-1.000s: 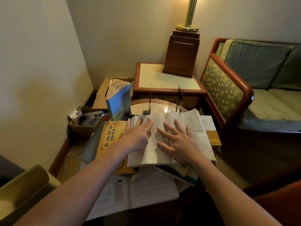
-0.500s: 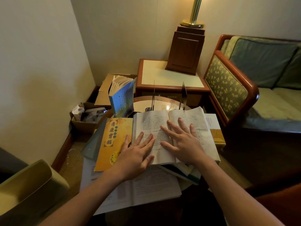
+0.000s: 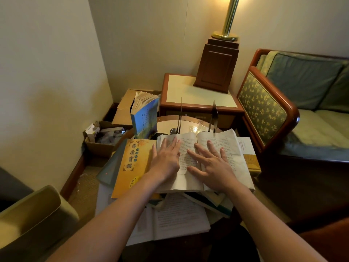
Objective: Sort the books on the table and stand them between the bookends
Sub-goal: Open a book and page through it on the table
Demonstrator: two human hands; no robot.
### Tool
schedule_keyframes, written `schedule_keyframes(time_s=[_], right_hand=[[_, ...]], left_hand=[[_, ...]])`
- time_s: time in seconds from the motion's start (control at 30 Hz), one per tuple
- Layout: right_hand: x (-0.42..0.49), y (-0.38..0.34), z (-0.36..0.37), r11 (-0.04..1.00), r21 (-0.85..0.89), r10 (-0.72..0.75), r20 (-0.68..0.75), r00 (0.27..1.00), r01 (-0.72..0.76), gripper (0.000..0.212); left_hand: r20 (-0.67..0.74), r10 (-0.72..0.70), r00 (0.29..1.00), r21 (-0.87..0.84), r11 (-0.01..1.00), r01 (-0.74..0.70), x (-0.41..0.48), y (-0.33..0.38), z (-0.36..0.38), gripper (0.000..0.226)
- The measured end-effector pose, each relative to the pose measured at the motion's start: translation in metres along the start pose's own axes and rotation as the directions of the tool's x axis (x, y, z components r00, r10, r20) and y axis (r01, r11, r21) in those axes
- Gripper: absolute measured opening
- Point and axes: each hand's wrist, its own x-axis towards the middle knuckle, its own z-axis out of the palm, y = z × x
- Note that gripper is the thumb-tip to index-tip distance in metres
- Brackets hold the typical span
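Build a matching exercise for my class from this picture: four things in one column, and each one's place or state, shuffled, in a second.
1 blue book
2 yellow book
3 open book
4 lamp base

A under the left hand and right hand
B on the side table
C standing upright
D lying flat, closed

Pairs: 1-C, 2-D, 3-A, 4-B

I am looking at a corner of a home sitting room, or something much like one. Beyond my fingers (image 3: 165,148) a wooden side table (image 3: 188,91) is carrying a brass lamp (image 3: 229,16) on a dark wooden base. Right of my fingers an upholstered sofa (image 3: 302,82) with a polished wooden arm is standing; to their left, open cardboard boxes (image 3: 102,148) are sitting along the plain wall (image 3: 47,72).
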Motion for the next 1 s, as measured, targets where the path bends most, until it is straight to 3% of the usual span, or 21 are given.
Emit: schedule_keyframes(time_s=[0.27, 0.57, 0.8, 1.0], right_hand=[[-0.003, -0.002, 0.000, 0.999, -0.032, 0.000, -0.008, 1.000, 0.000, 0.065], [-0.020, -0.009, 0.005, 0.998, -0.038, 0.048, 0.009, 0.999, -0.047, 0.074], [-0.039, 0.010, 0.003, 0.939, 0.083, 0.341, -0.073, 0.937, -0.335, 0.075], [-0.052, 0.017, -0.002, 0.869, 0.231, 0.455, -0.023, 0.890, -0.438, 0.077]], left_hand=[[-0.065, -0.020, 0.998, 0.005, 1.000, 0.020, -0.066, -0.006, 0.032, 0.062], [-0.036, -0.150, 0.988, -0.136, 0.980, 0.144, -0.059, -0.013, 0.023, 0.064], [-0.008, -0.137, 0.991, -0.154, 0.979, 0.134, -0.059, -0.018, 0.019, 0.064], [-0.016, -0.142, 0.990, -0.184, 0.973, 0.137, -0.060, -0.017, 0.020, 0.063]])
